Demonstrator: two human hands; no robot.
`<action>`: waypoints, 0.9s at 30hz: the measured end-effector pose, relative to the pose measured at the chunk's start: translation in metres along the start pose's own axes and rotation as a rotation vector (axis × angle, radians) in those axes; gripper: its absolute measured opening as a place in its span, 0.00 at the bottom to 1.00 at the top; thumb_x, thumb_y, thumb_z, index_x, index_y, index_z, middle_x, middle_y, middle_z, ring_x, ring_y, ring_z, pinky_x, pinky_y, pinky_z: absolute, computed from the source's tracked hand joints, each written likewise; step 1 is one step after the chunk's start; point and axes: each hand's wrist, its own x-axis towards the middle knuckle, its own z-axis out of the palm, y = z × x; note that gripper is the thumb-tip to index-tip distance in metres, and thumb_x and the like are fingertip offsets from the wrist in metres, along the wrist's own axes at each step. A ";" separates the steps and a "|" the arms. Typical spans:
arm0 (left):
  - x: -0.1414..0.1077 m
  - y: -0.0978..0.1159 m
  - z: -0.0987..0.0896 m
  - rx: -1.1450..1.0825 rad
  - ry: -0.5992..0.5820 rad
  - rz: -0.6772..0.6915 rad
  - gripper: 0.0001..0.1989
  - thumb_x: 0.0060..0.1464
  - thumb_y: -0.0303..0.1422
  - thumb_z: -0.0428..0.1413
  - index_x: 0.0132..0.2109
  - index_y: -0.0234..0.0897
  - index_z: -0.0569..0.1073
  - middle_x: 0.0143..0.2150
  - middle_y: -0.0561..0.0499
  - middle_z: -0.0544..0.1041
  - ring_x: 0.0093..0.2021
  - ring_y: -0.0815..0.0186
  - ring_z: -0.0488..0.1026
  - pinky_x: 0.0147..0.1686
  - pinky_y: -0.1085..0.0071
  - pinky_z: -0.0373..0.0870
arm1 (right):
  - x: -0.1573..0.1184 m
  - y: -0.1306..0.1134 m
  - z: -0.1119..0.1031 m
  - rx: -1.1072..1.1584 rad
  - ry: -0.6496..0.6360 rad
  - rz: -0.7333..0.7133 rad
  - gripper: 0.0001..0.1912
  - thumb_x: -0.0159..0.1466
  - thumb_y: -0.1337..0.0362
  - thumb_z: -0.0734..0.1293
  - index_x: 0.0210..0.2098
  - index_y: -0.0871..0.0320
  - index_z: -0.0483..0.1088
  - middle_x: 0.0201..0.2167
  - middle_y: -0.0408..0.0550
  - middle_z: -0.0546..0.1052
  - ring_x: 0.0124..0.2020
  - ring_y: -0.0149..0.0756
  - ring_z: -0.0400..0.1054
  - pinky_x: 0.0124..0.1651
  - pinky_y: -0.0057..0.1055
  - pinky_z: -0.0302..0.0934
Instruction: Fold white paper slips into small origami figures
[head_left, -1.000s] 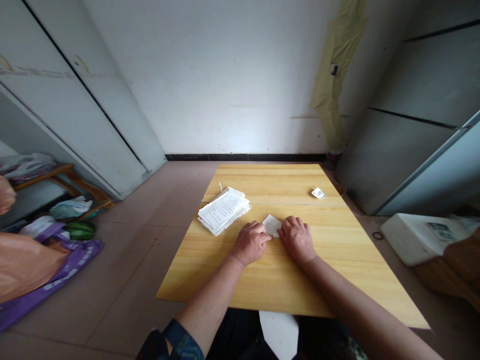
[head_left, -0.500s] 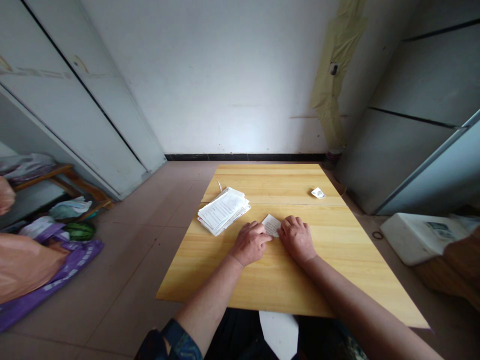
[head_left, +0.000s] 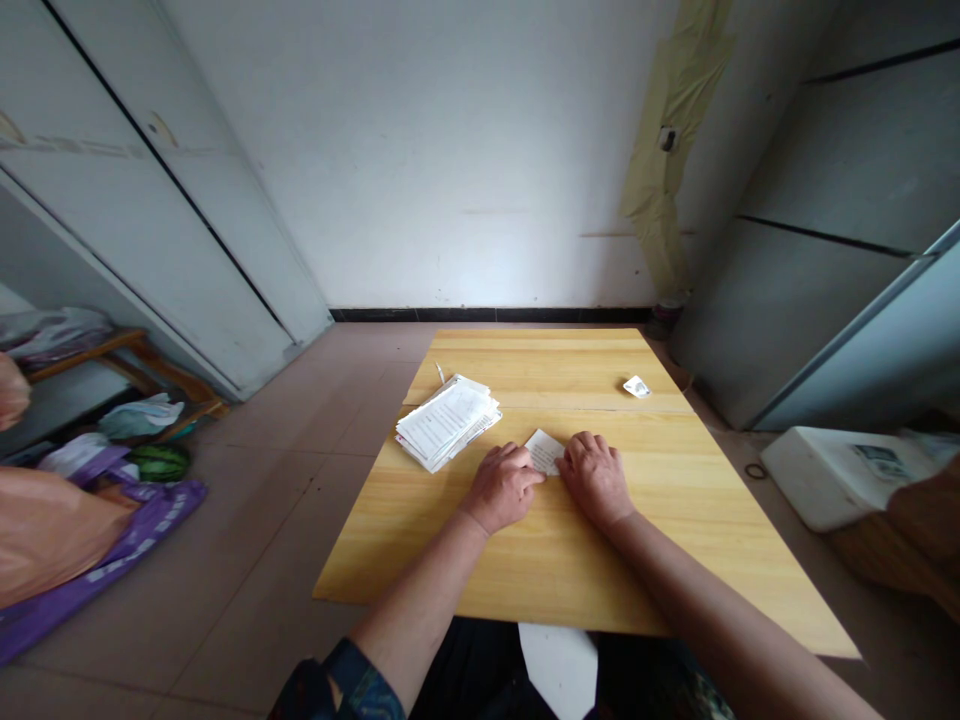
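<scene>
The work in hand is on a small white paper slip (head_left: pixel 544 451), which lies on the wooden table (head_left: pixel 540 345) at about 12 o'clock from the person's chest, wedged between the two hands and partly covered by them. The left hand (head_left: pixel 501 489) rests palm down with its fingers (head_left: pixel 517 462) bunched and angled toward 2 o'clock, their tips reaching the slip's lower left edge. The right hand (head_left: pixel 596 479) lies close beside it, with its fingers (head_left: pixel 583 447) curved over and touching the slip's right edge. The gap between the hands is narrow, with neither spread wide; whether the slip is pinched or only pressed to the wood, I cannot tell. At 11 o'clock, just beside the left hand, sits a loose stack (head_left: pixel 446 423) of printed sheets, its lower corner near the slip, so the room on that side is tight. A small white card (head_left: pixel 637 386) lies near the table's far right edge at about 1 o'clock, well apart from the hands. A seam (head_left: pixel 585 411) crosses the tabletop just beyond the slip. The widest open wood lies at 3 to 5 o'clock and at 7 o'clock, toward the near corners, and beyond the seam at 12 o'clock. Off the table, a watermelon (head_left: pixel 159 462) rests by a purple bag (head_left: pixel 161 510) at 9 o'clock, and a foam box (head_left: pixel 832 478) stands at 3 o'clock.
</scene>
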 end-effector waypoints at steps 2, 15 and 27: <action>0.000 0.000 0.000 0.001 0.002 -0.004 0.13 0.46 0.20 0.56 0.35 0.43 0.79 0.32 0.50 0.72 0.37 0.63 0.66 0.38 0.66 0.64 | 0.000 0.000 -0.002 0.021 -0.007 0.020 0.04 0.63 0.63 0.64 0.35 0.57 0.67 0.40 0.50 0.72 0.44 0.41 0.62 0.42 0.34 0.52; -0.001 0.001 0.002 -0.006 0.004 -0.022 0.14 0.46 0.21 0.55 0.36 0.43 0.79 0.33 0.49 0.72 0.38 0.62 0.66 0.39 0.65 0.64 | 0.000 0.008 -0.001 0.027 -0.008 -0.035 0.05 0.63 0.62 0.64 0.36 0.57 0.67 0.42 0.49 0.72 0.44 0.41 0.62 0.42 0.34 0.52; -0.001 0.001 0.003 -0.032 0.017 -0.033 0.15 0.46 0.20 0.54 0.37 0.42 0.79 0.33 0.49 0.73 0.38 0.62 0.66 0.39 0.64 0.63 | 0.001 0.041 0.000 0.052 0.051 -0.013 0.05 0.63 0.62 0.64 0.35 0.57 0.67 0.41 0.50 0.72 0.44 0.43 0.63 0.42 0.36 0.56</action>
